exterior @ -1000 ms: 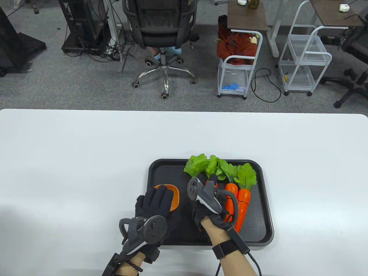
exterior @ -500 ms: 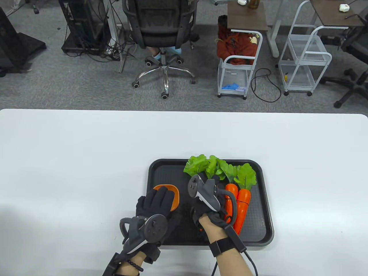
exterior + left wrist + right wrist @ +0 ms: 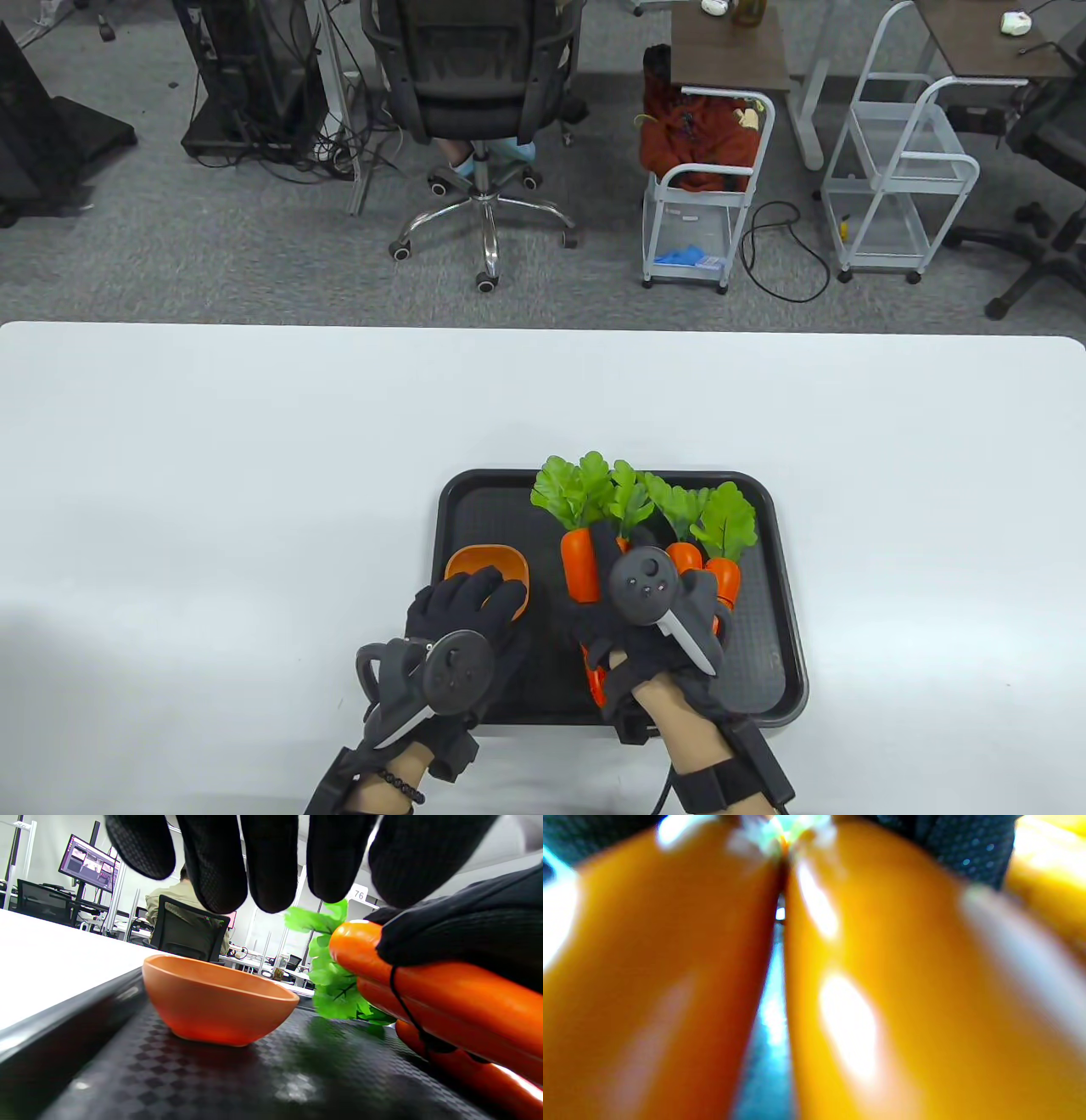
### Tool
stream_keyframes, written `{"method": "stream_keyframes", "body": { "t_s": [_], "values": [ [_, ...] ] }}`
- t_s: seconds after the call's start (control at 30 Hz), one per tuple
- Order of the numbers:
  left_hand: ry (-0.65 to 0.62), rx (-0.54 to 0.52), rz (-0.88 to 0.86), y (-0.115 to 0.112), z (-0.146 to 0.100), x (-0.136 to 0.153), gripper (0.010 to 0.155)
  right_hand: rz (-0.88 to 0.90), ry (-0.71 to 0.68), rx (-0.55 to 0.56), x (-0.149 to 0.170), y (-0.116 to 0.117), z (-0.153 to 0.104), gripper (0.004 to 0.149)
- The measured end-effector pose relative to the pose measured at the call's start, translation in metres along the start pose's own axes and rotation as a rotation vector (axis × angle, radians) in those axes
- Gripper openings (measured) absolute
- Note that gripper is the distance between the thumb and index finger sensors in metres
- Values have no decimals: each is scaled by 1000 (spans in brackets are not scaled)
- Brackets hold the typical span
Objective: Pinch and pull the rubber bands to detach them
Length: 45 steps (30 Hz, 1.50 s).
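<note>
White table [image 3: 254, 441] under me carries a black tray [image 3: 785, 594]. My right hand [image 3: 649, 624] grips the carrot bundle [image 3: 580, 564], its black rubber band [image 3: 405, 1007] just below my fingers. My left hand [image 3: 462, 607] hovers spread beside it, over the orange bowl [image 3: 475, 564]. Next, I judge, it must pinch that band.

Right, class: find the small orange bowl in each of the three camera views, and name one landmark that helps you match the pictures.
Table view: orange bowl sits at the tray's left side, partly under the left hand.
Left wrist view: the bowl stands left of centre on the tray floor, below the fingertips.
Right wrist view: not in it; only blurred carrots close up.
Shared landmark: the carrots.
</note>
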State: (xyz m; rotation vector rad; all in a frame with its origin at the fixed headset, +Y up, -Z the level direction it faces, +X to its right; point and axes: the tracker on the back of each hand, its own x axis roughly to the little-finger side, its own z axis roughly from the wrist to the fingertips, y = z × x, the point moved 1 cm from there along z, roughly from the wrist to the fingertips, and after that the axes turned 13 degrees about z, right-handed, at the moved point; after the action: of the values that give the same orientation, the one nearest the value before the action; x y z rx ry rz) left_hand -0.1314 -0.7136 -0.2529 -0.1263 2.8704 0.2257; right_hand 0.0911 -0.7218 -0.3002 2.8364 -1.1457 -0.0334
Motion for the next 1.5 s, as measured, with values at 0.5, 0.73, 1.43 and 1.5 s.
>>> {"method": "stream_keyframes", "body": {
  "t_s": [0.5, 0.73, 1.43, 1.5],
  "values": [
    [-44, -41, -124, -1, -3, -4, 58, 697, -149, -128, 13, 9, -24, 91],
    [-81, -62, -229, 0, -5, -5, 54, 953, -139, -238, 15, 24, -27, 90],
    [-231, -179, -154, 9, -16, -26, 38, 1331, -128, -270, 30, 36, -20, 90],
    [-252, -181, -133, 9, -18, -30, 38, 1360, -140, -249, 31, 33, -18, 90]
  ]
}}
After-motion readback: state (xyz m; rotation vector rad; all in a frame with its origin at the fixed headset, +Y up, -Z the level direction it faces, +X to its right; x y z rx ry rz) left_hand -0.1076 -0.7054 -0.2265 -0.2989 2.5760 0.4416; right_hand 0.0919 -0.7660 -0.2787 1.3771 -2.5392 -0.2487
